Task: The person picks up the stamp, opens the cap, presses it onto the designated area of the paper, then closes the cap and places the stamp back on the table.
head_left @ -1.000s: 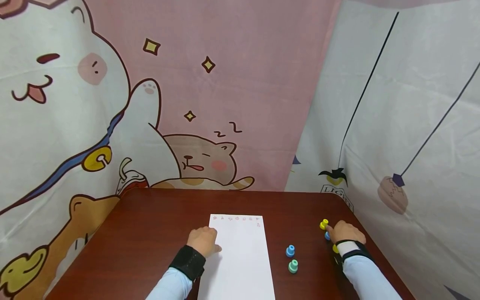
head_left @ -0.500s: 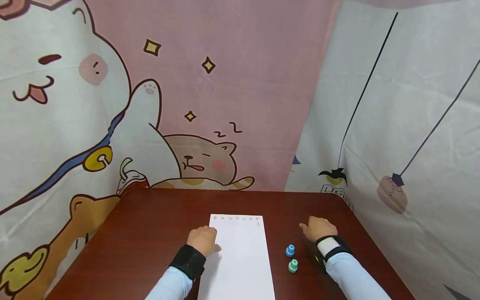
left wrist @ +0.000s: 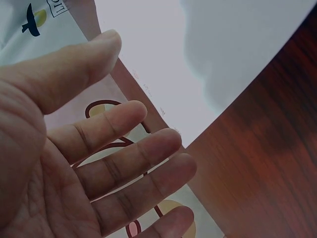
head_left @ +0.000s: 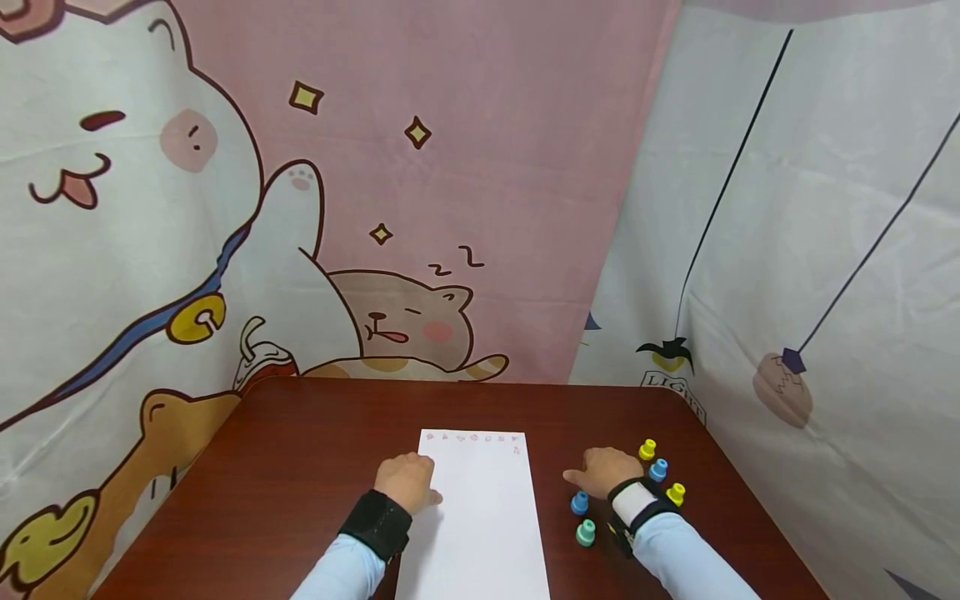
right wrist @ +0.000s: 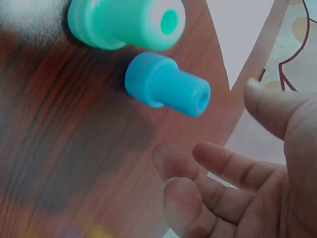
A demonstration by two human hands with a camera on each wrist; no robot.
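My left hand point(head_left: 407, 482) is over the left edge of a white paper sheet point(head_left: 480, 517), holding nothing. In the left wrist view its fingers point(left wrist: 126, 161) and thumb are spread apart. Along the paper's top runs a row of small reddish printed figures. My right hand point(head_left: 603, 472) hovers beside a small blue peg-shaped stamp point(head_left: 580, 502), its fingers point(right wrist: 183, 201) loosely bent around nothing. In the right wrist view, that blue stamp point(right wrist: 168, 84) stands on its wide base, a hollow in its narrow top. A mint green stamp point(head_left: 586, 532) stands just nearer.
Right of my right hand stand a yellow stamp point(head_left: 647, 450), another blue stamp point(head_left: 657, 470) and a second yellow stamp point(head_left: 676, 494). The dark wooden table point(head_left: 315, 450) meets cartoon-printed cloth point(head_left: 525, 208) at its back and sides.
My right hand has moved left, from beside the far yellow stamp to the nearer blue one, uncovering the stamps on the right. My left hand stays put.
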